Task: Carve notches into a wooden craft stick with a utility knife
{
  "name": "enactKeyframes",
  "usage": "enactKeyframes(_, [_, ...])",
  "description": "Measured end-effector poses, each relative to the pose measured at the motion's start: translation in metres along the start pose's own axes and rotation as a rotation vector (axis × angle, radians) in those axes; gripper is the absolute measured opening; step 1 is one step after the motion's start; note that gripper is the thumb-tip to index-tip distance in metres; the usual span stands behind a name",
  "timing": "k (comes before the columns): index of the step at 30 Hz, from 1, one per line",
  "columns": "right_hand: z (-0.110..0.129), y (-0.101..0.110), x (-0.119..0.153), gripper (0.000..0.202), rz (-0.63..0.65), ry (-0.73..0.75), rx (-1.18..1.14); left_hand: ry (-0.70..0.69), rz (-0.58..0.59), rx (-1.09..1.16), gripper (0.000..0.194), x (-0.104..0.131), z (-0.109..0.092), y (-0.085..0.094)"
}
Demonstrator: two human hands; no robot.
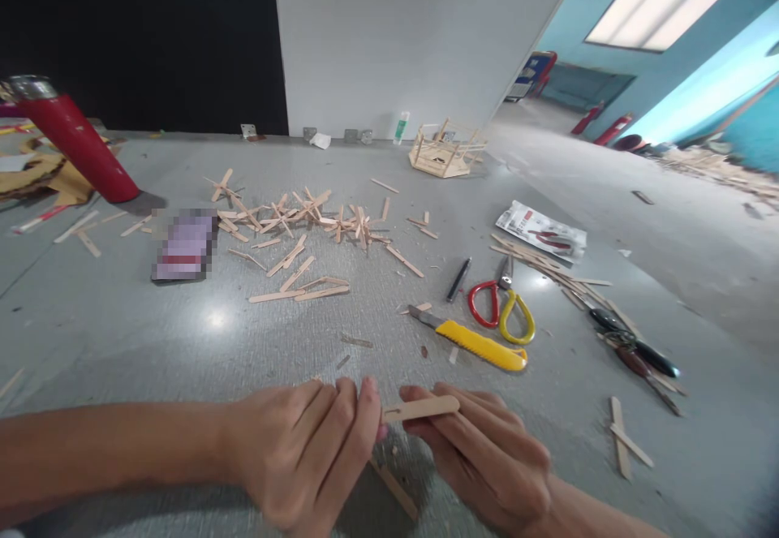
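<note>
A wooden craft stick [426, 410] with a small slot-like mark near its left end is held between my two hands, above the near part of the grey table. My left hand [310, 441] pinches its left end, fingers curled and thumb hidden behind them. The right part of the stick lies across the fingers of my right hand [487, 453], which are closed on it from below and behind. Another craft stick [394, 488] lies on the table between and below my hands. Just beyond them rests a yellow utility knife [480, 345], its blade pointing left.
Red-and-yellow-handled scissors [502, 303] and a black pen-like tool [458, 280] lie past the knife. Loose sticks [310, 209] are scattered mid-table. A stick-built frame [444, 152] stands at the back, a red flask [79, 140] at left, dark-handled tools [633, 347] at right.
</note>
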State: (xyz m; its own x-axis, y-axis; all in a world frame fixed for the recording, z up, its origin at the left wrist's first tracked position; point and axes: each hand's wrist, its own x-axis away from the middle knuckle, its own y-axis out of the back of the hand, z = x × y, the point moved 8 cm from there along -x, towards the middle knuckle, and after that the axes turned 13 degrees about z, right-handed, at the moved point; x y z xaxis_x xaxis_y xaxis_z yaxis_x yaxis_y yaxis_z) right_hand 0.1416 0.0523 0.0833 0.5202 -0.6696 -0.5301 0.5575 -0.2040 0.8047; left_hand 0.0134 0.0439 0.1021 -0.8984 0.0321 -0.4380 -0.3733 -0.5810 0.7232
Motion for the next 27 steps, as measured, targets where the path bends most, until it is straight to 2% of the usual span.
enactKeyframes(6, [0.000,0.001,0.000,0.016,0.028,0.038,0.048,-0.006,-0.019,-0.028,0.010,0.004,-0.002,-0.004])
enactKeyframes(9, [-0.002,0.001,-0.002,0.015,0.050,0.053,0.028,0.105,-0.040,0.152,0.014,0.005,0.007,-0.003])
enactKeyframes(10, [-0.003,0.001,-0.004,0.013,0.060,0.046,0.029,0.196,-0.015,0.294,0.019,0.005,0.015,-0.006])
enactKeyframes(12, [-0.005,0.000,-0.006,0.010,0.080,0.026,0.076,0.392,0.112,0.621,0.030,0.007,0.029,-0.023])
enactKeyframes(14, [0.000,0.000,-0.007,0.014,0.078,0.041,0.224,0.547,0.242,0.886,0.036,0.012,0.035,-0.039])
enactKeyframes(16, [0.008,0.001,-0.006,0.018,0.052,0.082,0.435,0.664,0.328,1.057,0.036,0.016,0.038,-0.050])
enactKeyframes(20, [0.016,-0.002,-0.006,0.012,0.079,0.081,0.726,0.809,0.492,1.289,0.040,0.022,0.041,-0.067])
enactKeyframes(23, [0.016,-0.005,-0.008,0.011,0.137,0.052,0.755,0.874,0.579,1.416,0.047,0.024,0.042,-0.076])
enactKeyframes(27, [0.007,-0.013,-0.010,0.021,0.227,-0.031,0.737,0.911,0.650,1.489,0.053,0.027,0.046,-0.087])
